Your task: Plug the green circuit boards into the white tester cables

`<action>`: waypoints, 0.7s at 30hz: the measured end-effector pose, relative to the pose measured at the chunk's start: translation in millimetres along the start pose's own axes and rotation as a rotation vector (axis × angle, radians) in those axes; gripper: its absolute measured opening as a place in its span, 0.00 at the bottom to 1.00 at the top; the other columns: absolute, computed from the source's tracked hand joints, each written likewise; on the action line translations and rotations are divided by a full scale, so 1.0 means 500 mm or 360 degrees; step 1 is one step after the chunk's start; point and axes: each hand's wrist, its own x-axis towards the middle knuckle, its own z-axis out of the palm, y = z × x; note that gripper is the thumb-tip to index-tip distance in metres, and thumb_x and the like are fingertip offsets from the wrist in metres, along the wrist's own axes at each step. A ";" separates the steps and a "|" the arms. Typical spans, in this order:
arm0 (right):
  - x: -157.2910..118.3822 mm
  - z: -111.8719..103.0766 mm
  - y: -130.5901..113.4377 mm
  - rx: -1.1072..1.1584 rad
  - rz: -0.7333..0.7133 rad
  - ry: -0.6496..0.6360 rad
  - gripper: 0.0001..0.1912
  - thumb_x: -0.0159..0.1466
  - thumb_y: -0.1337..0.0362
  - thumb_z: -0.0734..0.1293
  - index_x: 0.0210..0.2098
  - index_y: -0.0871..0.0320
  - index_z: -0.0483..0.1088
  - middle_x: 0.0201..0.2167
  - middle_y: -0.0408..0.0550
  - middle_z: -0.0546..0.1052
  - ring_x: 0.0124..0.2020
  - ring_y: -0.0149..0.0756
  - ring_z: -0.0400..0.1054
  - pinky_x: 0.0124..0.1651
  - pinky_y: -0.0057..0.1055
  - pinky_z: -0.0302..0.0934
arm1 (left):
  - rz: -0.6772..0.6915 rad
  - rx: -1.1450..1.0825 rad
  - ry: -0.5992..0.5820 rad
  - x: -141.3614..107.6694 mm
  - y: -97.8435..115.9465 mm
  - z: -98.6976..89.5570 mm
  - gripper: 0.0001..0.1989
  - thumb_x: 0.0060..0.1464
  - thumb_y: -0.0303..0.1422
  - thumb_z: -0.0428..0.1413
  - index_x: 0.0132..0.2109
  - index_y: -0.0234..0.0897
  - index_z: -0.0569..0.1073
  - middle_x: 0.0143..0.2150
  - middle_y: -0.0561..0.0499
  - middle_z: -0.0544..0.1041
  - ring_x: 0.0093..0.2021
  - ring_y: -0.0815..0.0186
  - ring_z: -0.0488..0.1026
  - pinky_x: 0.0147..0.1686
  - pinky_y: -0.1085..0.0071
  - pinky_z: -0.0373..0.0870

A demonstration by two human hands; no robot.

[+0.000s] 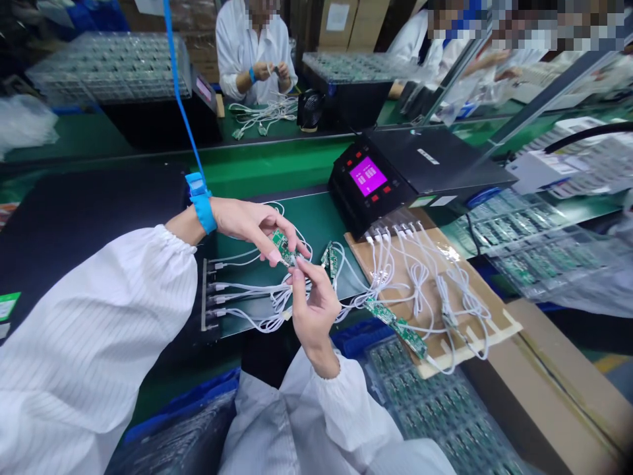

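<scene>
My left hand (252, 224), with a blue wrist strap (202, 203) on its wrist, grips a small green circuit board (283, 245) between thumb and fingers. At the board's lower end, my right hand (315, 300) pinches what looks like the plug of a white cable; my fingertips partly cover it, so I cannot tell whether it is fully seated. White cables (277, 313) lie looped below and behind both hands. Just right of the held board, more green boards (330, 258) rest among the cables.
A black tester (373, 175) with a lit purple screen stands ahead, cables plugged along its front. Cardboard (395, 277) beneath them bears cables and boards (395, 326). Left is a black box with a port strip (204, 297). Trays of boards (435, 396) sit lower right. A co-worker (257, 53) sits opposite.
</scene>
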 end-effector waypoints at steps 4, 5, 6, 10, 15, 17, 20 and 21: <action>0.007 -0.004 -0.017 -0.0071 -0.0203 0.0094 0.13 0.70 0.72 0.69 0.49 0.51 0.80 0.42 0.46 0.82 0.44 0.36 0.77 0.49 0.39 0.73 | -0.0012 -0.0126 -0.0102 0.002 -0.004 0.001 0.24 0.49 0.38 0.74 0.51 0.38 0.80 0.69 0.40 0.73 0.48 0.57 0.83 0.49 0.63 0.80; 0.009 -0.005 -0.021 -0.0086 -0.0209 0.0108 0.12 0.69 0.72 0.70 0.49 0.51 0.80 0.41 0.46 0.82 0.44 0.36 0.76 0.49 0.39 0.73 | -0.0023 -0.0134 -0.0099 0.002 -0.003 0.003 0.25 0.49 0.38 0.74 0.53 0.37 0.80 0.68 0.39 0.73 0.48 0.57 0.83 0.50 0.62 0.80; 0.009 -0.006 -0.024 -0.0095 -0.0209 0.0121 0.12 0.69 0.73 0.70 0.48 0.52 0.80 0.41 0.46 0.82 0.44 0.35 0.76 0.49 0.39 0.73 | -0.0037 -0.0138 -0.0098 0.003 -0.003 0.004 0.27 0.49 0.38 0.74 0.55 0.35 0.79 0.66 0.38 0.75 0.49 0.56 0.83 0.50 0.62 0.80; 0.009 -0.005 -0.033 -0.0101 -0.0207 0.0127 0.13 0.69 0.74 0.69 0.48 0.52 0.79 0.41 0.45 0.81 0.45 0.35 0.76 0.49 0.38 0.73 | -0.0115 -0.0084 -0.0156 0.007 -0.007 0.006 0.36 0.53 0.40 0.72 0.65 0.30 0.73 0.52 0.39 0.83 0.49 0.55 0.83 0.48 0.64 0.80; 0.008 -0.002 -0.042 -0.0144 -0.0253 0.0080 0.13 0.69 0.75 0.69 0.47 0.52 0.78 0.41 0.46 0.82 0.45 0.36 0.78 0.52 0.41 0.74 | -0.0111 -0.0034 -0.0169 0.016 -0.017 0.003 0.34 0.54 0.39 0.71 0.64 0.32 0.74 0.49 0.41 0.84 0.49 0.55 0.83 0.48 0.66 0.80; 0.009 -0.001 -0.044 -0.0148 -0.0252 0.0079 0.12 0.69 0.75 0.68 0.47 0.53 0.78 0.41 0.47 0.82 0.46 0.37 0.78 0.51 0.41 0.75 | -0.0136 -0.0028 -0.0171 0.019 -0.019 0.003 0.31 0.53 0.38 0.71 0.62 0.33 0.76 0.48 0.41 0.85 0.48 0.56 0.83 0.47 0.66 0.80; 0.012 0.001 -0.044 -0.0127 -0.0227 0.0061 0.12 0.70 0.74 0.68 0.47 0.53 0.77 0.42 0.48 0.81 0.46 0.37 0.78 0.50 0.41 0.76 | -0.0169 -0.0027 -0.0177 0.021 -0.020 0.003 0.30 0.53 0.39 0.72 0.60 0.34 0.78 0.45 0.43 0.85 0.48 0.56 0.83 0.47 0.66 0.80; 0.014 0.001 -0.043 -0.0118 -0.0219 0.0057 0.11 0.70 0.74 0.68 0.47 0.53 0.77 0.42 0.48 0.81 0.46 0.37 0.78 0.51 0.42 0.76 | -0.0170 -0.0033 -0.0168 0.022 -0.020 0.003 0.30 0.52 0.39 0.72 0.60 0.34 0.78 0.45 0.43 0.85 0.48 0.56 0.83 0.48 0.66 0.80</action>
